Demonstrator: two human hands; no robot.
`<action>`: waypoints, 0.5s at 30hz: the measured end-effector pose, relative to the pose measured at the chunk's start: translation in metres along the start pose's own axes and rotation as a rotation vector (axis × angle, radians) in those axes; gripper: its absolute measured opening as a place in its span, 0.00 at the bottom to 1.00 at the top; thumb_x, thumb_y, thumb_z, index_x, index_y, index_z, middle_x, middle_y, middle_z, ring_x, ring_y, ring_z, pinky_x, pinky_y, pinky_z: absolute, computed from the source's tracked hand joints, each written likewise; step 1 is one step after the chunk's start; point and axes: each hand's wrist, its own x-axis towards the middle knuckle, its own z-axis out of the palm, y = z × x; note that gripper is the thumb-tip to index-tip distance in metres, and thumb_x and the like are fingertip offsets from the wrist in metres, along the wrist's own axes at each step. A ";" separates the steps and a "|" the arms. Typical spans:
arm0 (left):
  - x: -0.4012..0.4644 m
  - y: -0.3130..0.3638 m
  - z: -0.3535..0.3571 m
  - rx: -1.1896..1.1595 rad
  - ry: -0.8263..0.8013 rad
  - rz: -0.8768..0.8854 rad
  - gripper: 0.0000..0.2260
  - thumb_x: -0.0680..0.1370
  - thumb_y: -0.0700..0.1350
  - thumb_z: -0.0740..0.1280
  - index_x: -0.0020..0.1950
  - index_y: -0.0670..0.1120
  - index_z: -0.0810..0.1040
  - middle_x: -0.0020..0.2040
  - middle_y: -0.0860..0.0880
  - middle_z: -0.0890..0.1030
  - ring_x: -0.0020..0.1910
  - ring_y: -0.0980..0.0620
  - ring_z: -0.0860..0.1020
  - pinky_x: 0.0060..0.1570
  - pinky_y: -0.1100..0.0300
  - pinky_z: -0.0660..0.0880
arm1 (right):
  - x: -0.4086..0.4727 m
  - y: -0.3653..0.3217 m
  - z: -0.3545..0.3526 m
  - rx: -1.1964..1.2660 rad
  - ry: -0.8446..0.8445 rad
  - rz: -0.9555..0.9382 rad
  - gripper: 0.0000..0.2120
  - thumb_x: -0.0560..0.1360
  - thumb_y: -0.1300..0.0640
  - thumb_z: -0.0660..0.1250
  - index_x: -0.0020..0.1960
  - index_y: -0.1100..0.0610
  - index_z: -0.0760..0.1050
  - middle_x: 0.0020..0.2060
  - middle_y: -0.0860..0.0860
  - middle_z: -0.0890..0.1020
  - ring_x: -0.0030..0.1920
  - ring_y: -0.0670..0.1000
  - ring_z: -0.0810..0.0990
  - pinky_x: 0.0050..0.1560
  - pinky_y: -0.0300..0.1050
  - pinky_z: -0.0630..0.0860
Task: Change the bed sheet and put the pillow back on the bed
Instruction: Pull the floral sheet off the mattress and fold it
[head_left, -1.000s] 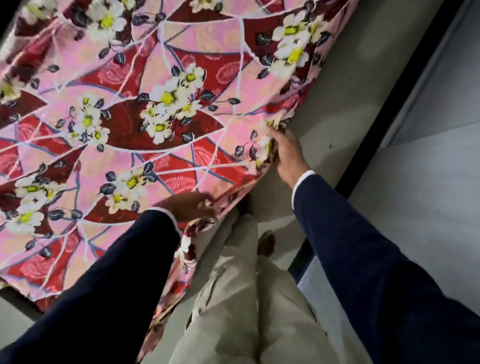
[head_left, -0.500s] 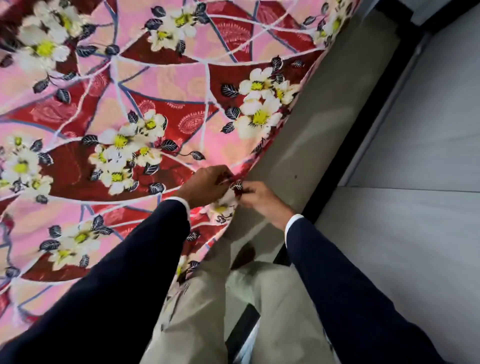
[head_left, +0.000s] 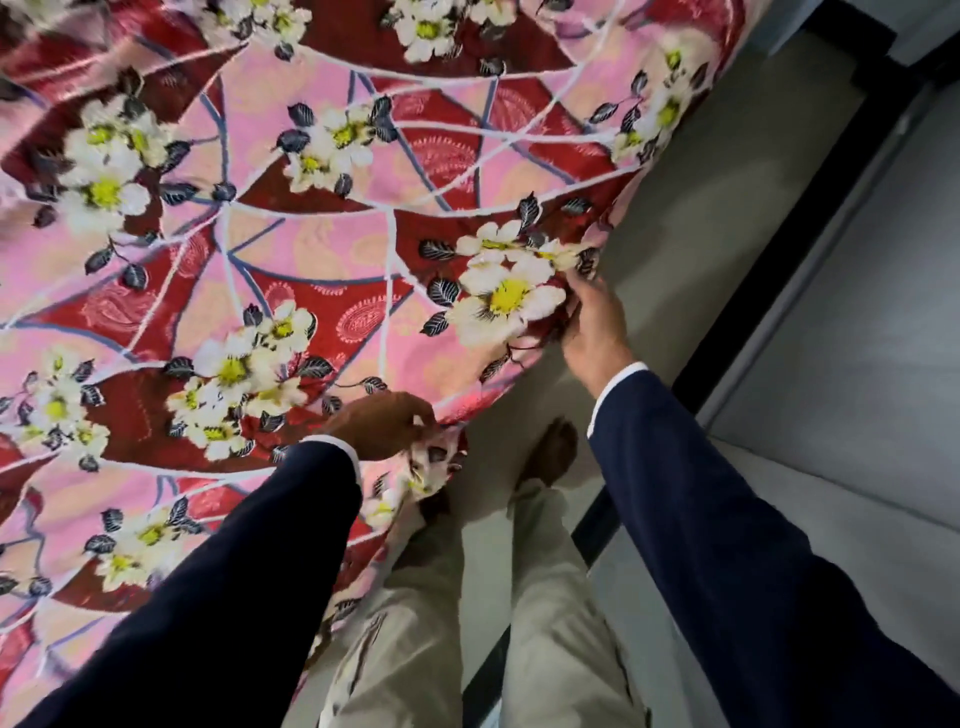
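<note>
A pink and red bed sheet (head_left: 322, 249) with white flowers fills the left and top of the head view, spread over the bed. My left hand (head_left: 387, 423) pinches the sheet's near edge, where the cloth hangs down over the side. My right hand (head_left: 592, 327) grips the same edge farther up and to the right, fingers curled under a bunched fold by a big white flower. No pillow is in view.
A narrow strip of grey floor (head_left: 691, 223) runs between the bed and a black-edged wall (head_left: 779, 249) on the right. My legs in beige trousers (head_left: 561, 613) and my feet stand in that strip, close to the hanging sheet.
My right hand has slid away from my left, up along the sheet's edge, and now grips it farther right. My left hand stays on the near edge.
</note>
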 end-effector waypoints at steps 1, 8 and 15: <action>0.008 0.014 -0.009 -0.051 0.129 -0.021 0.08 0.82 0.48 0.64 0.59 0.51 0.81 0.52 0.49 0.84 0.51 0.47 0.82 0.48 0.59 0.73 | -0.002 -0.007 -0.003 -0.060 -0.038 -0.029 0.21 0.76 0.59 0.70 0.67 0.63 0.74 0.60 0.61 0.82 0.59 0.58 0.82 0.62 0.55 0.78; 0.094 0.137 -0.089 -0.723 0.523 -0.053 0.22 0.77 0.55 0.72 0.55 0.40 0.68 0.55 0.41 0.75 0.55 0.47 0.73 0.57 0.52 0.69 | -0.023 -0.028 -0.017 -0.526 -0.445 -0.088 0.15 0.71 0.71 0.70 0.56 0.63 0.77 0.46 0.49 0.83 0.44 0.36 0.80 0.51 0.34 0.75; 0.144 0.112 -0.077 -0.996 0.489 -0.102 0.24 0.67 0.51 0.69 0.62 0.48 0.75 0.56 0.46 0.84 0.55 0.45 0.82 0.59 0.42 0.78 | 0.018 -0.079 -0.033 -0.518 -0.351 0.145 0.16 0.77 0.70 0.65 0.64 0.65 0.75 0.54 0.57 0.81 0.56 0.54 0.79 0.63 0.50 0.75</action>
